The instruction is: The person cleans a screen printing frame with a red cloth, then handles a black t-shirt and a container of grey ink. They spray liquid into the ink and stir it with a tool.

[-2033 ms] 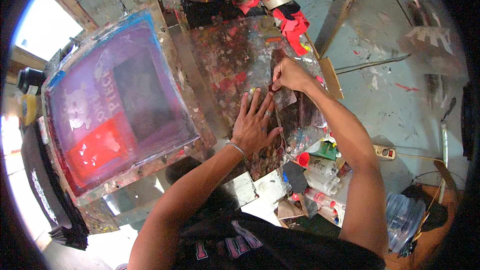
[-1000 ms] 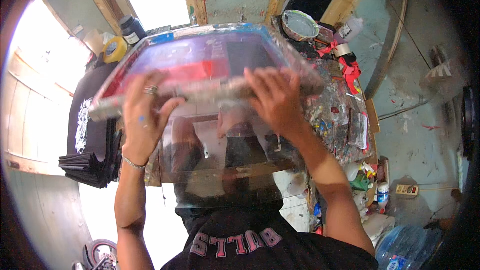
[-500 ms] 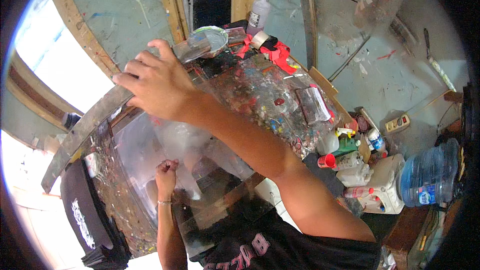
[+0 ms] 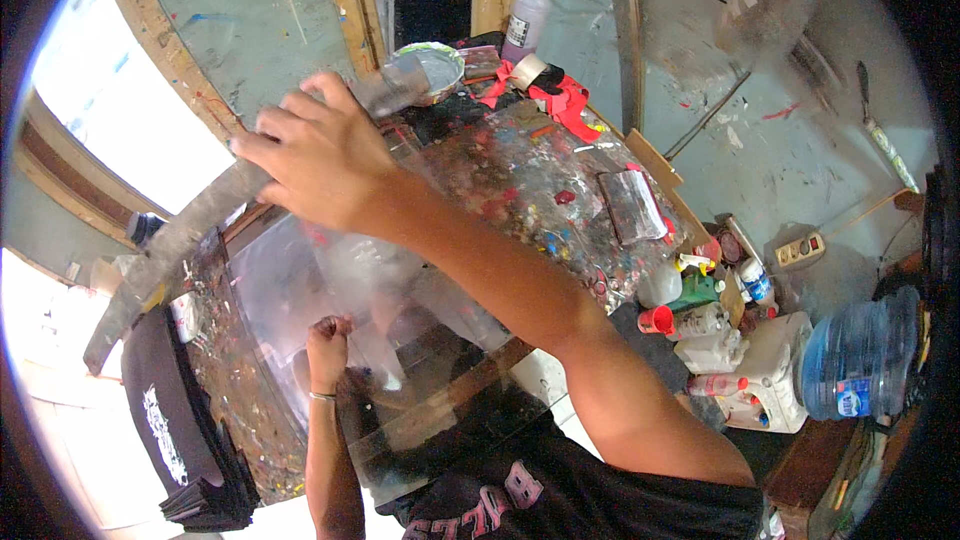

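My right hand (image 4: 325, 155) reaches across to the upper left, gripping a long grey flat bar (image 4: 180, 240). The bar runs slantwise over the table's far left edge and is blurred toward its upper end. Below it lies a glossy see-through sheet (image 4: 270, 285), with pale reflections on its surface. Over that sheet hovers my left hand (image 4: 328, 352), its fingers curled and pinched together. Whatever they may hold is too small to make out.
The worktable (image 4: 480, 175) is spattered with paint. Toward the back are a round tub (image 4: 440, 70), a plastic bottle (image 4: 525, 25) and red cloth (image 4: 570, 110). Black folded fabric (image 4: 165, 410) hangs at the left. Several bottles and a blue water jug (image 4: 860, 355) stand at the right.
The view has shifted slightly. My right hand still grips the bar, whose lower end has moved a little; my left hand stays pinched over the sheet.
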A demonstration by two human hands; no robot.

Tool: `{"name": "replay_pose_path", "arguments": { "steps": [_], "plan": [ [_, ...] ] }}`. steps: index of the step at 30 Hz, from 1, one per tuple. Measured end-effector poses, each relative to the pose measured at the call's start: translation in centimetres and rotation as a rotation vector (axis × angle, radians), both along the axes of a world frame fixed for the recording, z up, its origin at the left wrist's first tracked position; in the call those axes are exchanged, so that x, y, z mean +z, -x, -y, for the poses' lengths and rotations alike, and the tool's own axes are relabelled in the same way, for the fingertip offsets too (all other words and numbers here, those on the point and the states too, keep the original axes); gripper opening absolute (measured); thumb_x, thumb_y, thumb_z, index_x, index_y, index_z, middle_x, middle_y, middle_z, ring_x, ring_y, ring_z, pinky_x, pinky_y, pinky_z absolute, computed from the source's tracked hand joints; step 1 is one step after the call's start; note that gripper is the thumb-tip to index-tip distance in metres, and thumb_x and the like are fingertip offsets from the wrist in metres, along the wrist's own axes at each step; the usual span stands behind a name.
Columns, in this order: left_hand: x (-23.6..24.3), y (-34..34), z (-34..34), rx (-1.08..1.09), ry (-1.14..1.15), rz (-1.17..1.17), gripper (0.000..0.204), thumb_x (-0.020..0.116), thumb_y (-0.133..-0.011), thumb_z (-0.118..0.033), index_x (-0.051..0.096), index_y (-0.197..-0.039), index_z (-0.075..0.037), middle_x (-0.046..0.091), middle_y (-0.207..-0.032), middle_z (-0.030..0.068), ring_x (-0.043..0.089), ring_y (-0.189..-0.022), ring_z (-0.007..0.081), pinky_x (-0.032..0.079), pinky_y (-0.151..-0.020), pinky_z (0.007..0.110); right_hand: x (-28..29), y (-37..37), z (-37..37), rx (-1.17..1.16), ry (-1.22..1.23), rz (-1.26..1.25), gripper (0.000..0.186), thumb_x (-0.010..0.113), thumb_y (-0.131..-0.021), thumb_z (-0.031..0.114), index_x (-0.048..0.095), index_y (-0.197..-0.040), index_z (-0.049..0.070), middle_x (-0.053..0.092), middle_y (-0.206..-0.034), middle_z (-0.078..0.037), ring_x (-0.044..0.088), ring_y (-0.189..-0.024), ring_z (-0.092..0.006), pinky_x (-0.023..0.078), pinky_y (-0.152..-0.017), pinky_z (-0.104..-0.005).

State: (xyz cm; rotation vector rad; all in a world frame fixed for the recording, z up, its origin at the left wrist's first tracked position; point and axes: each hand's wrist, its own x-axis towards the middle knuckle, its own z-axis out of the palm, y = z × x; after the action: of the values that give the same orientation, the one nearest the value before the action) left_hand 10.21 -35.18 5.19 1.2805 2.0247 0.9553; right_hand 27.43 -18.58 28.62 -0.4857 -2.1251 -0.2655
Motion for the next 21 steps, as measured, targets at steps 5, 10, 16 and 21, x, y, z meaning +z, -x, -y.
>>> {"name": "replay_pose_path", "arguments": {
  "steps": [5, 10, 16, 21],
  "plan": [
    [11.6, -3.4, 7.6, 0.202, -0.47, -0.451, 0.029, 0.075, -0.087, -0.026, 0.07, -0.096, 0.001, 0.07, -0.098, 0.013, 0.063, -0.08, 0.0261, 0.049, -0.073, 0.039, -5.9, -3.3, 4.2, 0.065, 0.114, 0.119, 0.035, 0.072, -0.076, 0.026, 0.066, -0.107, 0.011, 0.062, -0.102, -0.008, 0.059, -0.1, -0.0277, 0.042, -0.096, -0.0492],
    [14.1, 0.6, 9.1, 0.047, -0.438, -0.938, 0.044, 0.083, -0.075, -0.036, 0.07, -0.097, 0.0, 0.063, -0.099, 0.0132, 0.059, -0.092, 0.0311, 0.045, -0.081, 0.044, -15.1, -6.0, 9.4, 0.041, 0.278, 0.259, 0.03, 0.068, -0.08, 0.022, 0.064, -0.108, 0.013, 0.06, -0.103, -0.007, 0.058, -0.101, -0.0254, 0.042, -0.092, -0.0459],
    [7.4, 2.1, 9.3, -0.178, -0.068, -0.655, 0.049, 0.081, -0.072, -0.044, 0.068, -0.091, -0.001, 0.06, -0.094, 0.0112, 0.055, -0.094, 0.0327, 0.04, -0.085, 0.044, -20.1, -6.9, 11.4, 0.066, 0.456, 0.242, 0.042, 0.079, -0.073, 0.023, 0.064, -0.111, 0.014, 0.058, -0.101, -0.005, 0.056, -0.102, -0.0237, 0.039, -0.093, -0.0441],
    [4.5, 1.9, 9.5, -0.199, -0.093, -0.794, 0.049, 0.073, -0.078, -0.051, 0.067, -0.088, -0.003, 0.057, -0.096, 0.0116, 0.054, -0.098, 0.0309, 0.037, -0.085, 0.047, -19.2, -8.6, 2.9, 0.189, 0.876, 0.032, 0.036, 0.072, -0.088, 0.03, 0.065, -0.113, 0.005, 0.067, -0.096, -0.008, 0.064, -0.084, -0.0245, 0.052, -0.081, -0.0387]
  ]
}}
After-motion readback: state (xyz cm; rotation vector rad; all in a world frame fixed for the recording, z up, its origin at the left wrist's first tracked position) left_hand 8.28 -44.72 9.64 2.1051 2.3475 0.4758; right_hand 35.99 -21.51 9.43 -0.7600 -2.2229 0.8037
